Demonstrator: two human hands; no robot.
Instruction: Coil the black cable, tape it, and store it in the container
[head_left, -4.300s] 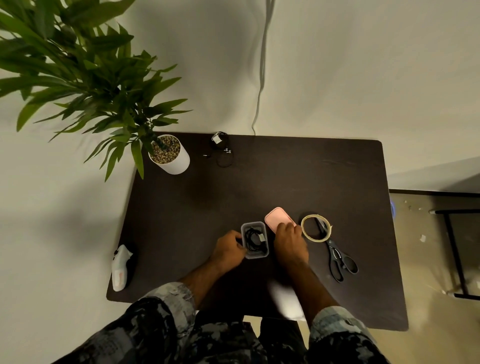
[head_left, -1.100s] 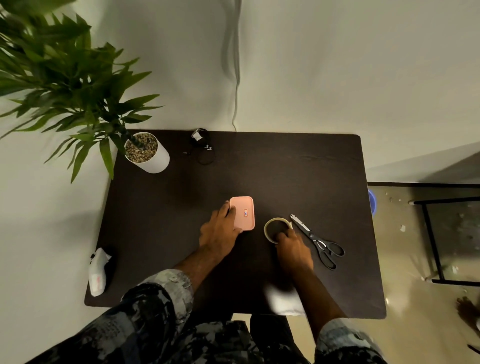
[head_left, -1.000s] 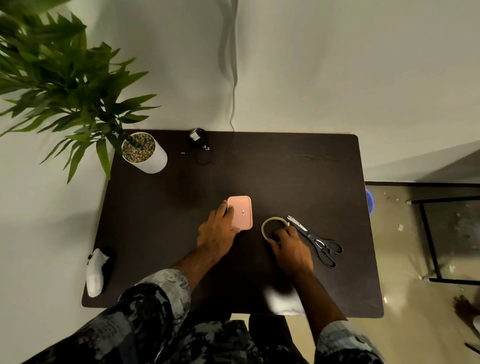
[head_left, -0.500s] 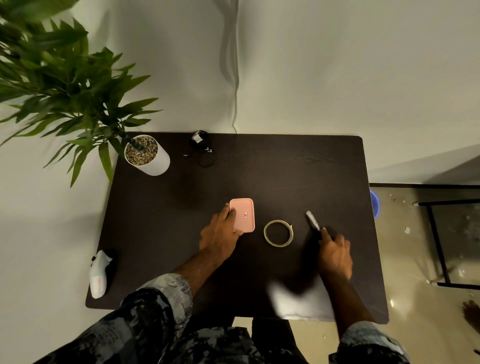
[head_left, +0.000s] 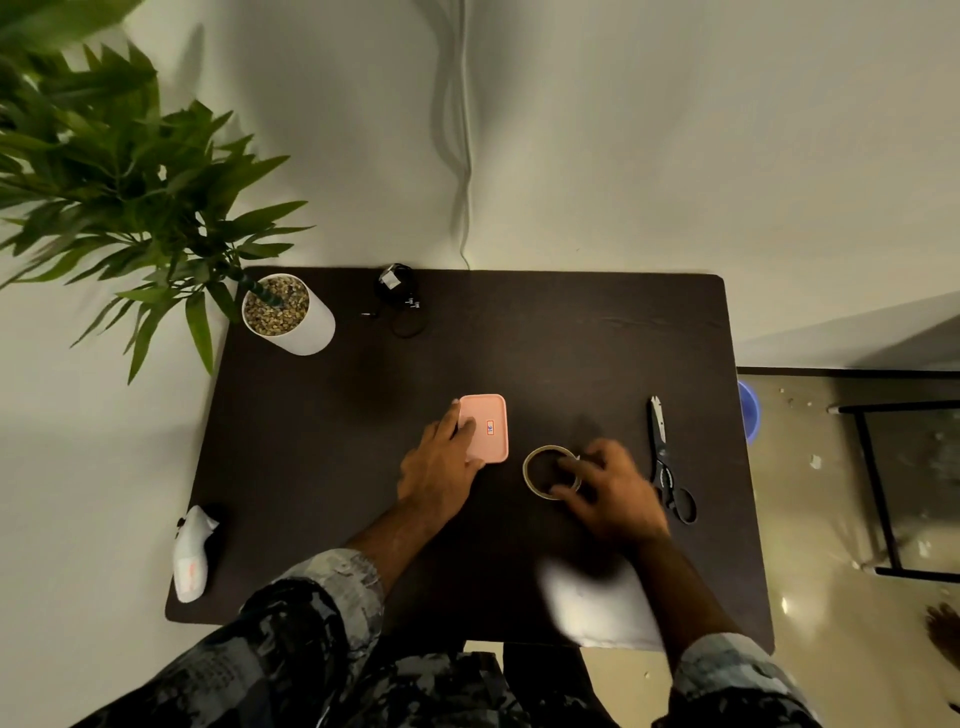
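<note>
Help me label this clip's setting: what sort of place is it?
Probably a home room or small office: a dark rectangular table stands against a plain pale wall, a leafy green plant in a white pot sits at its corner, and a glossy tiled floor lies beside it.

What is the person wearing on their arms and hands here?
Both arms wear sleeves in a mottled grey, black and pale camouflage-like print, pushed up so the forearms are bare. The left hand and right hand are bare: no gloves, and no watch, ring or band is visible.
</note>
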